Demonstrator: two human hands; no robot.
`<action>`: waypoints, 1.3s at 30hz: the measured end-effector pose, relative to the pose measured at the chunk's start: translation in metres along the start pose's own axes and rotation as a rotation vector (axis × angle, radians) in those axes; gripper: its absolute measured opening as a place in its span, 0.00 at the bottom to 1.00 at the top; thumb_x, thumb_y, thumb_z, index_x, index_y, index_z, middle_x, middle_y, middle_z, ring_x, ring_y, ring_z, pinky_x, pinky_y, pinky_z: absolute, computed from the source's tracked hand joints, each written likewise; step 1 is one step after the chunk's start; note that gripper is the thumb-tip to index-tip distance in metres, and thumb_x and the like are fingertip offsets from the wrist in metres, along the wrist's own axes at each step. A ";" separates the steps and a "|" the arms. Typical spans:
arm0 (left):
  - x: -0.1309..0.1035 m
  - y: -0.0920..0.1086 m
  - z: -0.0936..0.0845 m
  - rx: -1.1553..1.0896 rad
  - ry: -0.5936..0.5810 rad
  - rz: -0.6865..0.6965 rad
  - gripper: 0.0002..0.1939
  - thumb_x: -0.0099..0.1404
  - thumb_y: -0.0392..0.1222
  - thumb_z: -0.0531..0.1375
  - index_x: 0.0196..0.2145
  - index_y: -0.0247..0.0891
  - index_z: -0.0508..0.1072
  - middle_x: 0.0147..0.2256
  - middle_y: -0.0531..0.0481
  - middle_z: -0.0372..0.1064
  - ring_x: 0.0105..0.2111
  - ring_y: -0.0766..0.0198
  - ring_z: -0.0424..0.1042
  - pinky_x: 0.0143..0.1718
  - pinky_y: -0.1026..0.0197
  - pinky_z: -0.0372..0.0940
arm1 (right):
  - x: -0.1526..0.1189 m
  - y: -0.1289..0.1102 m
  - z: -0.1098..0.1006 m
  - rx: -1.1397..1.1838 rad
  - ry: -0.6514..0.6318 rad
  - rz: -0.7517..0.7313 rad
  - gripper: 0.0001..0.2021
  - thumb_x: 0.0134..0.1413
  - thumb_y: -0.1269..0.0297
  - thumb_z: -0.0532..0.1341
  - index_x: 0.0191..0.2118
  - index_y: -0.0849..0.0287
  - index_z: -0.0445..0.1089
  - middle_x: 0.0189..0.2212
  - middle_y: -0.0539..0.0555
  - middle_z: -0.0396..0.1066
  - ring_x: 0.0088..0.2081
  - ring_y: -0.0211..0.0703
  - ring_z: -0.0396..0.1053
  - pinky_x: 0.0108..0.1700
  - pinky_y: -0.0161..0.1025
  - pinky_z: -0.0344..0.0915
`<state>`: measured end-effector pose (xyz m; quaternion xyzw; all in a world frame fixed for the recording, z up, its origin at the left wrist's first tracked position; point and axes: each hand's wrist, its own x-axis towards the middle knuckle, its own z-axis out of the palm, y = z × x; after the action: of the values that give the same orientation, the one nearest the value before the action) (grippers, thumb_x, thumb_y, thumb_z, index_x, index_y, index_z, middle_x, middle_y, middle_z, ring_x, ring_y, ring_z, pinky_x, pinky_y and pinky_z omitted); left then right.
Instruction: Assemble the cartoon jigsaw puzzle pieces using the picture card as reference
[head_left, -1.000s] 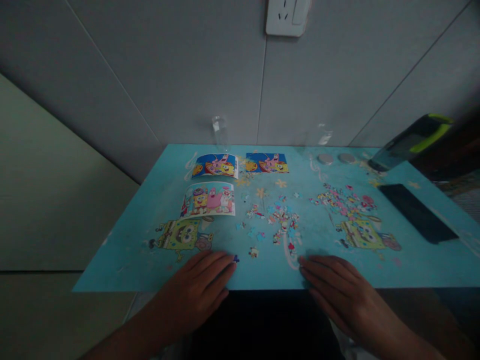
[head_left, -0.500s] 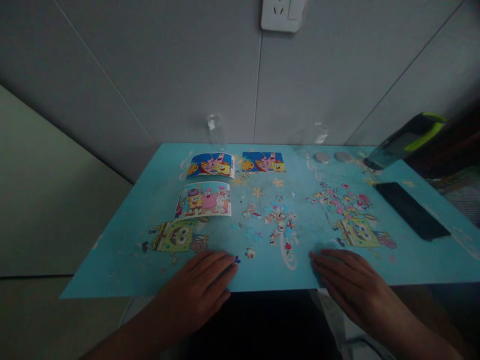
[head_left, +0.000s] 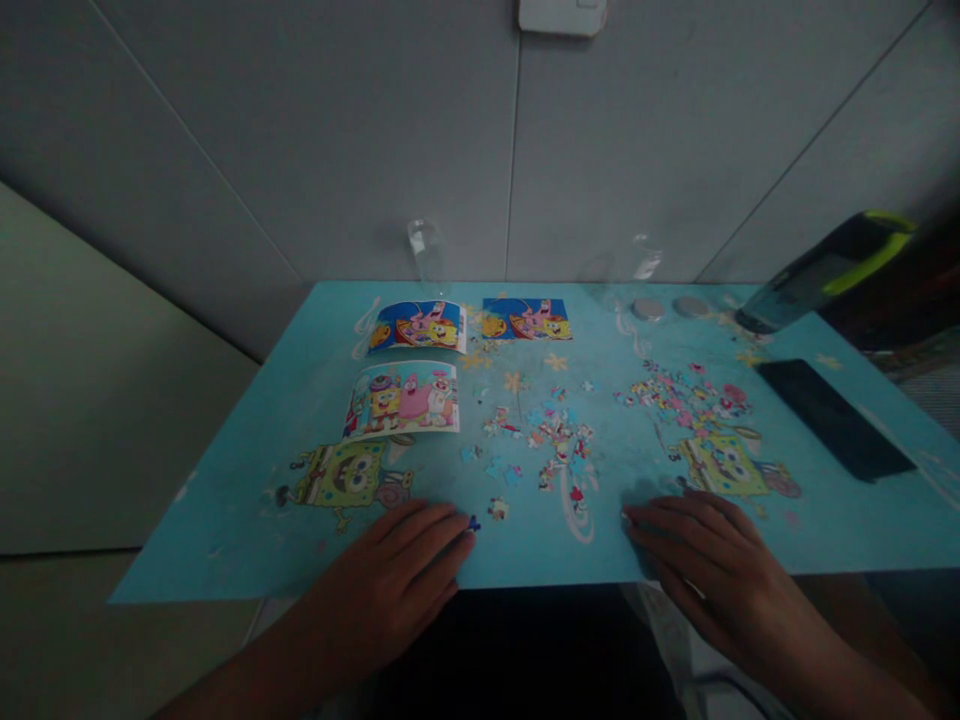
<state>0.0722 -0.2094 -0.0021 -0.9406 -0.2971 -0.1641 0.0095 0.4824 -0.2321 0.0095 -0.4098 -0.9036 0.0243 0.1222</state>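
My left hand (head_left: 411,565) lies on the front edge of the turquoise table with its fingers stretched out and nothing visibly held. A small dark blue puzzle piece (head_left: 473,523) sits right at its fingertips, and a pale puzzle piece (head_left: 498,509) is just beyond. To the right, my right hand (head_left: 701,545) rests at the same edge, fingers extended. A tiny light spot shows at its fingertips, too small to make out. Between and beyond the hands is a loose pile of puzzle pieces (head_left: 561,440). A second, pinker pile of pieces (head_left: 686,395) spreads farther right.
Two curved picture sheets (head_left: 403,402) and a flat picture card (head_left: 526,319) lie at the back left. Clear containers (head_left: 427,258) stand by the wall. Two round lids (head_left: 649,309), a dark phone-like slab (head_left: 832,418) and a tilted water bottle (head_left: 817,275) are at the right.
The view has tilted slightly downward, so the wall socket sits higher in the picture. Both hands and the pieces stay essentially where they were.
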 end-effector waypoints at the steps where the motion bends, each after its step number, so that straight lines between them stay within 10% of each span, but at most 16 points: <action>1: 0.000 0.000 0.000 -0.001 0.002 0.004 0.18 0.73 0.38 0.56 0.59 0.36 0.72 0.57 0.44 0.71 0.57 0.54 0.68 0.61 0.47 0.64 | 0.000 0.000 0.000 0.002 -0.003 -0.002 0.25 0.61 0.72 0.61 0.63 0.52 0.67 0.60 0.54 0.71 0.59 0.55 0.69 0.60 0.61 0.66; 17: -0.004 -0.008 -0.003 0.033 -0.017 0.082 0.21 0.71 0.35 0.60 0.60 0.38 0.71 0.59 0.43 0.69 0.61 0.49 0.64 0.66 0.40 0.56 | 0.013 0.008 -0.011 0.017 0.165 0.050 0.19 0.60 0.72 0.62 0.56 0.51 0.73 0.54 0.54 0.74 0.55 0.54 0.70 0.59 0.58 0.63; 26: 0.093 -0.092 -0.034 0.104 0.136 0.108 0.22 0.71 0.36 0.59 0.61 0.38 0.68 0.56 0.39 0.69 0.56 0.50 0.70 0.56 0.44 0.68 | 0.145 0.010 -0.066 0.316 0.569 0.330 0.07 0.64 0.65 0.62 0.44 0.52 0.78 0.40 0.51 0.79 0.43 0.46 0.77 0.48 0.45 0.71; 31: 0.108 -0.137 -0.011 0.167 0.179 -0.005 0.18 0.71 0.37 0.57 0.57 0.36 0.71 0.52 0.39 0.71 0.52 0.50 0.72 0.54 0.43 0.69 | 0.199 0.041 -0.041 0.287 0.693 0.379 0.09 0.66 0.64 0.60 0.42 0.54 0.79 0.39 0.53 0.80 0.43 0.47 0.77 0.48 0.46 0.71; 39: 0.085 -0.115 0.006 -0.039 0.107 -0.025 0.16 0.72 0.35 0.56 0.56 0.37 0.72 0.52 0.42 0.71 0.53 0.53 0.69 0.56 0.45 0.66 | 0.175 0.062 -0.004 0.245 0.489 0.432 0.09 0.65 0.62 0.60 0.44 0.54 0.78 0.42 0.54 0.80 0.44 0.50 0.77 0.45 0.46 0.73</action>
<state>0.0754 -0.0668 0.0095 -0.9267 -0.3047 -0.2200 0.0050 0.4182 -0.0606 0.0394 -0.5676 -0.7303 0.0593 0.3754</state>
